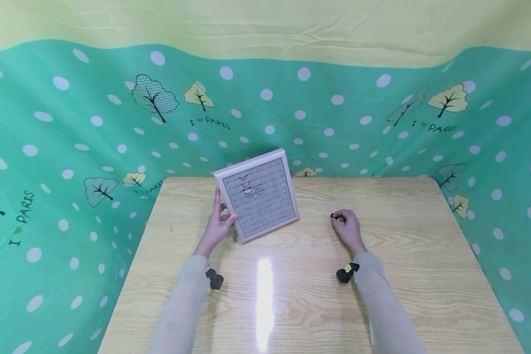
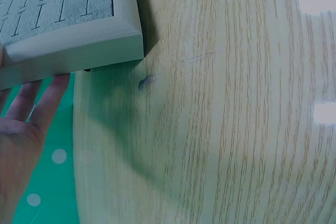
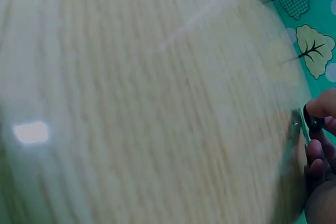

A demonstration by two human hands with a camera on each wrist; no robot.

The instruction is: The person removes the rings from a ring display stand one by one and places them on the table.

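Observation:
My left hand (image 1: 216, 229) grips the left side of a white-framed ring display tray (image 1: 263, 196), thumb on the frame's face and fingers at its edge and behind. The tray stands tilted above the table, its grey slotted padding facing the head camera. Several rings (image 1: 247, 190) sit in the slots at its upper left. In the left wrist view, the fingers (image 2: 50, 100) reach behind the frame. To the right of the tray, my right hand (image 1: 348, 230) pinches a small black ring-like thing (image 3: 314, 123) between thumb and fingertips, low over the table; its exact shape is partly hidden.
The wooden table (image 1: 309, 295) has a bright light reflection in its middle. A green dotted curtain (image 1: 358, 108) hangs behind the table and along both sides. Dark wrist cameras (image 1: 347, 272) sit at both sleeves.

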